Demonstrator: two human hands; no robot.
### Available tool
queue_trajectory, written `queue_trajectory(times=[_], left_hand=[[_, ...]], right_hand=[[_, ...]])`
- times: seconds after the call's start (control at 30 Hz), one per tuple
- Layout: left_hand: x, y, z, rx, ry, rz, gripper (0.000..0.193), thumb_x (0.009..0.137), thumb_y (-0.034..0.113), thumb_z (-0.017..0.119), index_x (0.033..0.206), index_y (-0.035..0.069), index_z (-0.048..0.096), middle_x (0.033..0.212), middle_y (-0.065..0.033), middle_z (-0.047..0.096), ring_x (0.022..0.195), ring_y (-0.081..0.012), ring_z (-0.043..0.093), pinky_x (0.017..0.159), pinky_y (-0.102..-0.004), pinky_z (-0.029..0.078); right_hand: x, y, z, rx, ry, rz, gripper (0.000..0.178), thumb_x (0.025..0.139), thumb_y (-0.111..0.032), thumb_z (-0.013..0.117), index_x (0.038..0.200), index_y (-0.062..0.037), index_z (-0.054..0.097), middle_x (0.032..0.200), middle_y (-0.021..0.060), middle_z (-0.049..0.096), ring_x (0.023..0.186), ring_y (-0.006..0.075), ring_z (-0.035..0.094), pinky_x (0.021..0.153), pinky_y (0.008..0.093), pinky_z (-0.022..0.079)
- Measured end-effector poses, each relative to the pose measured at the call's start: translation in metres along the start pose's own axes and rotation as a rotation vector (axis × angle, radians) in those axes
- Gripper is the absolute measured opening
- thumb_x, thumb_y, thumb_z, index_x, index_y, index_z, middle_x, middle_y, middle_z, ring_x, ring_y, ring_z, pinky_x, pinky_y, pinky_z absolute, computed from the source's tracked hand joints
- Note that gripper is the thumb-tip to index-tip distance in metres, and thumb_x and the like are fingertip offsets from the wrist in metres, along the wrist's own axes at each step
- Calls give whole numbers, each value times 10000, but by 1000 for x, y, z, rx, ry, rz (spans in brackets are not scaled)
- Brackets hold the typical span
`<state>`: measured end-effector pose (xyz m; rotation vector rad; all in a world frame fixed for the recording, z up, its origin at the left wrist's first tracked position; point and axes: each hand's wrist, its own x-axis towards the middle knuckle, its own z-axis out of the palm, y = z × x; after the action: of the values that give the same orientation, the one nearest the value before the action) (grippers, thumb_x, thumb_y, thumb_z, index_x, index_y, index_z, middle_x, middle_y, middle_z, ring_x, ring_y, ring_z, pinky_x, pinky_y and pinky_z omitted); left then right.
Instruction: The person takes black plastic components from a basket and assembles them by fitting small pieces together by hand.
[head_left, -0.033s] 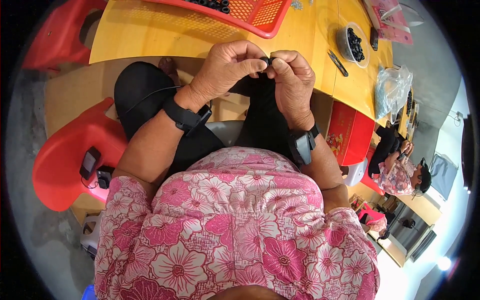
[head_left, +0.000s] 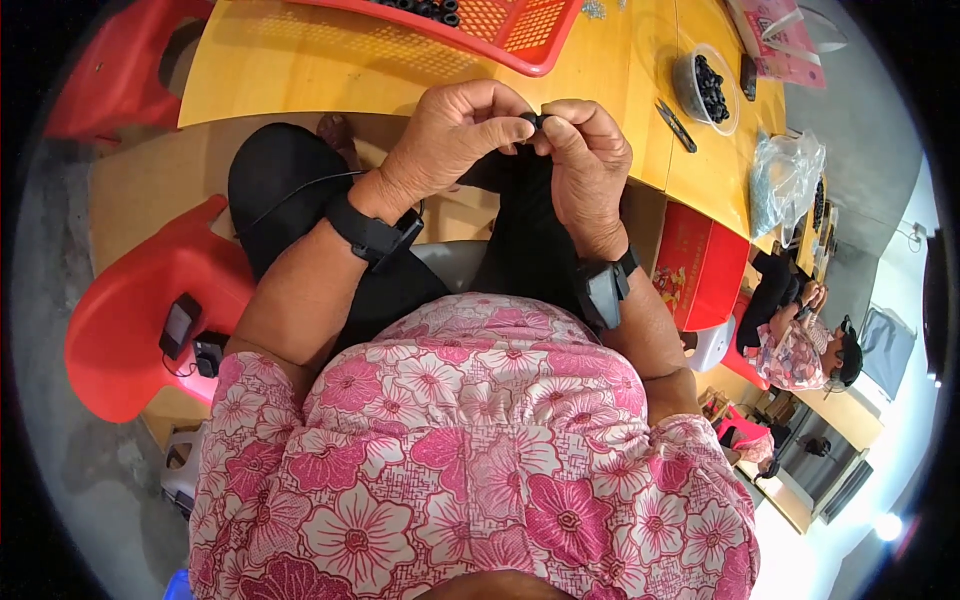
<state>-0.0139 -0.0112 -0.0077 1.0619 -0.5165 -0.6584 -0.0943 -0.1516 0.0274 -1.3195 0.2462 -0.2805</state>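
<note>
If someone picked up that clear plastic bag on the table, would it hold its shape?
Probably not: the clear plastic bag looks thin and crumpled, so it would likely sag. The bluish-grey contents seem gathered at one side, so its weight may hang unevenly. Its glossy film could feel somewhat slippery.

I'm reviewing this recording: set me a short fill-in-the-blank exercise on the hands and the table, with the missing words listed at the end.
1. The left hand and the right hand hold a small piece that is ____ in colour.
2. On the yellow tabletop, the lattice plastic basket is ____.
3. The round, clear plastic tub of small black parts stands to the basket's ____ in the picture.
4. A dark device is strapped around each ____.

Missing words: black; red; right; wrist.
</note>
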Motion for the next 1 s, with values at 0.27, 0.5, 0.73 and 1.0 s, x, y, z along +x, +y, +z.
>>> queue_trajectory(times=[0.27,0.5,0.73,1.0], left_hand=[[-4,0,2,3,4,25,161,866,151,646,955,19,620,811,-5,617,713,-63,567,660,-197,488],[-3,-1,2,-46,26,15,161,848,110,663,953,-7,633,823,-44,647,742,-95,617,666,-223,525],[-2,-3,0,-25,-1,44,158,850,112,662,956,-2,633,825,-45,648,741,-100,619,667,-224,525],[-4,-2,0,-25,21,58,151,853,107,658,950,-5,631,819,-33,644,738,-89,612,679,-219,522]], right_hand=[[-6,1,7,-297,-7,-252,51,858,24,581,903,22,605,829,53,607,697,101,572,659,212,477],[-8,-1,3,-267,19,-248,127,863,13,569,955,32,655,863,80,608,730,127,611,691,234,498],[-4,-9,0,-18,17,67,120,856,23,573,943,36,654,832,94,646,714,147,622,703,257,520],[2,-24,-3,155,-97,302,121,861,-14,596,958,54,621,848,115,655,729,167,635,707,283,539]])
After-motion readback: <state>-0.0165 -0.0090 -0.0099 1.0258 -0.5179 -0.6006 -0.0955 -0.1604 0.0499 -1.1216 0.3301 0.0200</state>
